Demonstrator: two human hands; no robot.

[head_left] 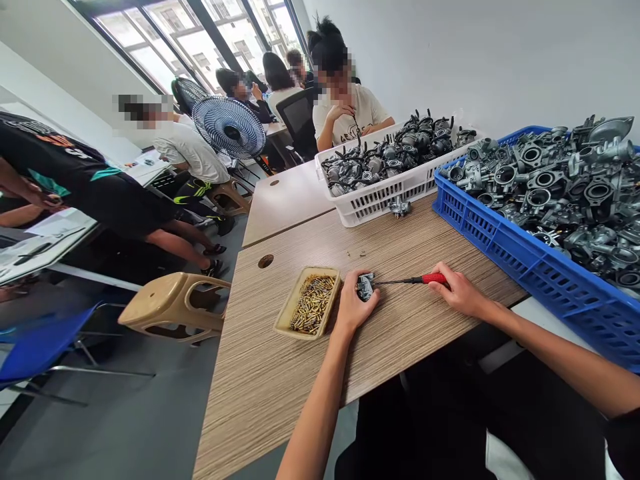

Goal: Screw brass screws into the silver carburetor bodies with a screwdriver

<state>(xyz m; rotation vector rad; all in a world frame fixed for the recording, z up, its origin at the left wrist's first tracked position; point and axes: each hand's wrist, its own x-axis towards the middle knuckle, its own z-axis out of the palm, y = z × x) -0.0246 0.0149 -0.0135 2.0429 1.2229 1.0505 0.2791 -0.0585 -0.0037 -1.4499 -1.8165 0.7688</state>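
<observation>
My left hand is closed around a small grey metal carburetor body on the wood-grain table. My right hand grips the red handle of a screwdriver, whose dark shaft points left. Its tip meets the carburetor's right side; whether it sits in a screw or hole is too small to tell. Just left of my left hand stands a yellowish plastic tub holding many small brass parts. Two tiny brass pieces lie on the table beyond the carburetor.
A blue crate heaped with carburetor bodies stands at the right. Behind the table's middle, a white crate holds more carburetors, and a single carburetor lies before it. A person sits opposite. A beige stool stands left.
</observation>
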